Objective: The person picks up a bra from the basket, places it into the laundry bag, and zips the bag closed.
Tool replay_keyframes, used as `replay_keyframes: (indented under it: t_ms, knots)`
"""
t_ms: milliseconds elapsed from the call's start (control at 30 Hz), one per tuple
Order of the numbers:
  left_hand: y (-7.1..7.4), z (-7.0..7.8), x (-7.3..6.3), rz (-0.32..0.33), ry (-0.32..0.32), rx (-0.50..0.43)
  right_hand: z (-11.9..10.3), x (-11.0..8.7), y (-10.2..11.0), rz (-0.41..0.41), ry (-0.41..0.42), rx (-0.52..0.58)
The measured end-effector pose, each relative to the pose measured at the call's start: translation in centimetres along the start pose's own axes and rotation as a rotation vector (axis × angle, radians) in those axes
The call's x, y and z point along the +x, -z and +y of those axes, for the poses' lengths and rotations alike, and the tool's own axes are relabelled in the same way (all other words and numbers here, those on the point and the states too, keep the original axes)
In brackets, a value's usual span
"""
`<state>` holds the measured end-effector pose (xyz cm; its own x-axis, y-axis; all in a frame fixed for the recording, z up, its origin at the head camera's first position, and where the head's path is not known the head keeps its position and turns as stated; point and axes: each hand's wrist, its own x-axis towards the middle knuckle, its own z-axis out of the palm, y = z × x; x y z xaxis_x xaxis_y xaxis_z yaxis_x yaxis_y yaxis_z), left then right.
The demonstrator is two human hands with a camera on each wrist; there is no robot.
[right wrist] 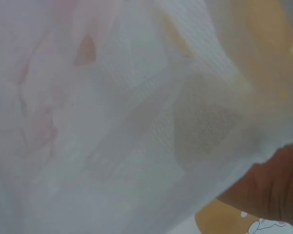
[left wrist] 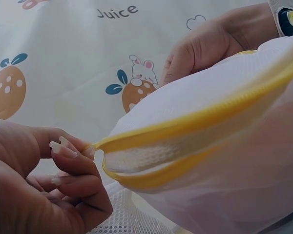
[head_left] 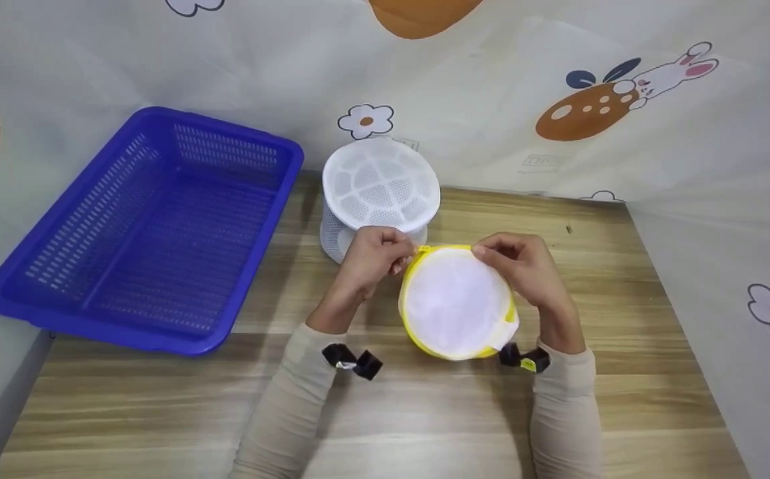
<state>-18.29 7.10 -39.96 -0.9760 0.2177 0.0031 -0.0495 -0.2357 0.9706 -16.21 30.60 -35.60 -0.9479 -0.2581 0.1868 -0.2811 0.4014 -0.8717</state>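
Observation:
A round white mesh laundry bag (head_left: 458, 303) with yellow zipper trim is held up between both hands. My left hand (head_left: 375, 259) pinches its upper left edge at the zipper end. The left wrist view shows the fingertips of this left hand (left wrist: 63, 180) there, beside a gap between the yellow zipper edges (left wrist: 195, 122) where white textured material shows. With thumb and fingers my right hand (head_left: 518, 263) grips the bag's upper right rim. White fabric (right wrist: 117, 126) fills most of the right wrist view, with part of the right hand (right wrist: 271, 187) at the lower right.
A blue plastic basket (head_left: 242, 293) with slotted walls stands on the left. Behind the hands is a white mesh basket (head_left: 330, 236) with its round lid (head_left: 382, 183) tilted up. The wooden table (head_left: 631, 399) meets a patterned cloth backdrop (head_left: 491, 86).

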Motion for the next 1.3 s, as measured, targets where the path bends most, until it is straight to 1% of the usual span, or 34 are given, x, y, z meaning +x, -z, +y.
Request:
replay_keyframes:
  t_ms: [233,467,667,767,900,1100,1167,1300]
  knots:
    - [0.1,0.1,0.0,0.006,0.009,-0.019,0.1,0.0,0.3,0.031,-0.027,0.007]
    - [0.2,0.1,-0.1,-0.002,0.006,-0.024,2.8,0.5,0.7,0.049,-0.025,0.029]
    - [0.2,-0.1,0.0,-0.004,0.000,-0.024,3.4,0.6,0.9,0.054,-0.023,0.053]
    - [0.1,0.0,0.0,-0.002,0.003,-0.022,3.5,0.5,1.0,0.053,-0.008,0.052]
    - [0.1,0.1,0.0,-0.002,0.004,-0.022,3.5,0.4,1.2,0.071,-0.006,0.047]
    - [0.1,0.1,-0.1,0.003,0.018,-0.026,3.3,0.4,1.3,0.083,-0.033,0.044]
    - [0.1,0.1,-0.1,0.005,0.024,-0.028,3.0,0.4,1.2,0.083,-0.037,0.036]
    - [0.0,0.1,-0.2,0.009,0.025,-0.029,1.5,0.1,1.0,0.080,-0.028,0.012]
